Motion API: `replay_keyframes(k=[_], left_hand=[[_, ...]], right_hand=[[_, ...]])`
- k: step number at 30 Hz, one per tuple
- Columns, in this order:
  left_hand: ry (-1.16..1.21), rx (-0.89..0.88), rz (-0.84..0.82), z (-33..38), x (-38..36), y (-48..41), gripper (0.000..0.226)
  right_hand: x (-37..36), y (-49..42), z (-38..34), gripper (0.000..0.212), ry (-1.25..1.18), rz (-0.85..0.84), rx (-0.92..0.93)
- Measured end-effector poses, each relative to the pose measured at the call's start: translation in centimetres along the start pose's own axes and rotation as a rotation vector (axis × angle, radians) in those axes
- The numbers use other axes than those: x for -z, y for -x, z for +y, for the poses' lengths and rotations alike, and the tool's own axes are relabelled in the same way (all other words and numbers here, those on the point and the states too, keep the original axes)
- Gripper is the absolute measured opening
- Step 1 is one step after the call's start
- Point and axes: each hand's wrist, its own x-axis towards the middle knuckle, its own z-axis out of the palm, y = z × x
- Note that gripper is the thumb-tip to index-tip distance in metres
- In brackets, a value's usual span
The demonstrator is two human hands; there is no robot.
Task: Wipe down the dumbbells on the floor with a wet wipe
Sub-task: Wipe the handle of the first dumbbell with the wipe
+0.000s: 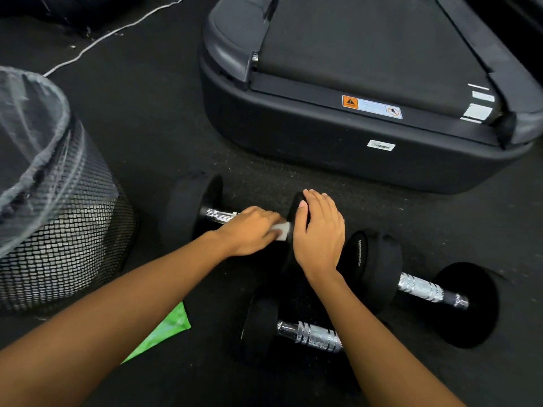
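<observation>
White wet wipe [280, 232] is sitting under the left hand [252, 230]. Fingers are curling over it and pinching it onto the chrome handle [219, 215] of the far dumbbell [191, 207], at the 3 o'clock end of the bar where it meets the head.

Right hand [320, 230] is lying on top of that head, fingers together and fairly straight, thumb on the inner face. Likely bracing it so the dumbbell isn't rolling while the bar is being rubbed.

Second dumbbell [420, 286] is lying at 4 o'clock and third dumbbell [311, 334] at 5 o'clock, partly hidden by the right forearm. Neither is being touched, so they're probably queued.

Mesh bin [67, 230] with a liner is standing at 9 o'clock, within reach, presumably for the used wipe. Green packet [164, 330] is lying at 7 o'clock, half under the left forearm. Possibly the wipes pack, can't tell. Treadmill [352, 142] end is sitting at 1 o'clock.
</observation>
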Motion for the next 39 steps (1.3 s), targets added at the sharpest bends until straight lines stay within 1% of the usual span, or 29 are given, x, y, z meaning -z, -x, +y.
replay_keyframes(k=[3,7,13,16,20,26,30,33,39], left_hand=[[-0.045,-0.068,0.086,-0.4,-0.3,0.6,0.039],[-0.049,-0.101,0.188,0.4,-1.2,0.2,0.034],[-0.036,-0.144,0.177,-1.1,-0.9,1.2,0.035],[-0.045,-0.147,0.21,-2.1,-0.7,2.2,0.032],[-0.067,-0.14,0.244,-1.6,-0.9,2.2,0.03],[-0.055,-0.135,0.242,-0.6,-1.5,1.3,0.031],[0.02,-0.142,0.174,-0.2,-1.4,0.6,0.035],[0.053,-0.141,0.12,-1.4,-0.6,1.2,0.037],[0.129,-0.016,0.12,-2.7,0.5,2.2,0.037]], right_hand=[[0.0,-0.1,0.0,0.047,0.009,0.002,-0.002],[0.0,-0.1,-0.1,0.049,0.011,-0.01,-0.006],[0.1,0.0,-0.1,0.049,0.004,-0.015,-0.005],[0.0,0.0,0.0,0.047,0.004,-0.009,-0.002],[0.0,-0.1,-0.1,0.047,0.005,-0.009,-0.004],[0.0,-0.1,-0.1,0.048,0.012,-0.011,-0.004],[0.0,-0.1,-0.1,0.048,0.016,-0.009,-0.004],[0.0,0.0,-0.1,0.049,0.01,-0.021,-0.001],[-0.1,-0.1,0.0,0.049,-0.003,-0.018,-0.014]])
